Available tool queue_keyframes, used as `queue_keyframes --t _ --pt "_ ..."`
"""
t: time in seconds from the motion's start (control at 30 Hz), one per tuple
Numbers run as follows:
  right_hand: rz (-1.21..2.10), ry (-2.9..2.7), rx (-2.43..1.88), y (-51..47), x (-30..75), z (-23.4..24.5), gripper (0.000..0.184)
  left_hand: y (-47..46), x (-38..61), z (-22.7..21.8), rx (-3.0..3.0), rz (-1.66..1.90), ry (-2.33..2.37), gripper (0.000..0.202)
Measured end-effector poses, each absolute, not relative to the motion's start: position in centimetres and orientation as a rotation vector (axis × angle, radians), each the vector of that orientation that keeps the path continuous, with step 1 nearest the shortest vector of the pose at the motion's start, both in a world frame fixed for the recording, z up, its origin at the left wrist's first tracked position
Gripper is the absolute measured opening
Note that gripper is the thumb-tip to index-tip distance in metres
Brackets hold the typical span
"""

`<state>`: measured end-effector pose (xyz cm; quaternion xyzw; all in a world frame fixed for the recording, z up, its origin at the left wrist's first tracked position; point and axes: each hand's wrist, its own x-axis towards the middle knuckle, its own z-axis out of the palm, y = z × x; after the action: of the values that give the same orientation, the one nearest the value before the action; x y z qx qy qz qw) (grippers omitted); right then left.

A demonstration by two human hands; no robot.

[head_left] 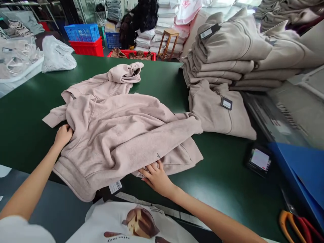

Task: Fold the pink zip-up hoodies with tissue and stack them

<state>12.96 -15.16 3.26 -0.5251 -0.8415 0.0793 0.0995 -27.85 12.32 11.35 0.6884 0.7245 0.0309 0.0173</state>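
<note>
A pale pink sweatshirt lies spread and rumpled across the table, its ribbed hem toward me on the left. At its left side, my left hand is closed with curled fingertips on the fabric edge. My right hand grips the near edge of the sweatshirt beside a small dark embroidered mark; its fingertips are partly hidden in the cloth. A second pink garment part, with a bunched end, stretches out behind, and I cannot tell whether it is separate. A white label tag hangs below the near edge.
Folded taupe garments with black tags are stacked at the right; one folded piece lies in front. Orange-and-red-handled scissors, a black box and a blue folder sit at the right edge. A plastic bag lies far left.
</note>
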Motion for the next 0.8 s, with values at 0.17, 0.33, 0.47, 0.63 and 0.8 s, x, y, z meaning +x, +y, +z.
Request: queue_keyframes --t 0.17,0.33,0.47,0.63,0.8 --pt "0.181 -2.491 -1.597 -13.8 5.5 3.1 0.040 3.6 -25.8 9.2 2.235 0.172 1.911 0.063" --pt "0.377 -2.794 -1.142 -11.0 -1.7 5.8 0.036 3.0 -19.4 6.4 2.184 -0.312 1.903 0.077" --pt "0.780 -2.801 -0.738 -8.5 2.0 10.5 0.037 8.7 -17.5 5.5 2.389 -0.249 1.735 0.075" --pt "0.542 -2.352 -1.430 -5.4 15.7 11.7 0.040 16.2 -18.5 5.5 2.525 -0.257 1.510 0.076" --pt "0.171 -2.076 -2.114 -3.8 25.0 6.8 0.054 20.7 -18.4 6.6 2.518 -0.325 1.589 0.066"
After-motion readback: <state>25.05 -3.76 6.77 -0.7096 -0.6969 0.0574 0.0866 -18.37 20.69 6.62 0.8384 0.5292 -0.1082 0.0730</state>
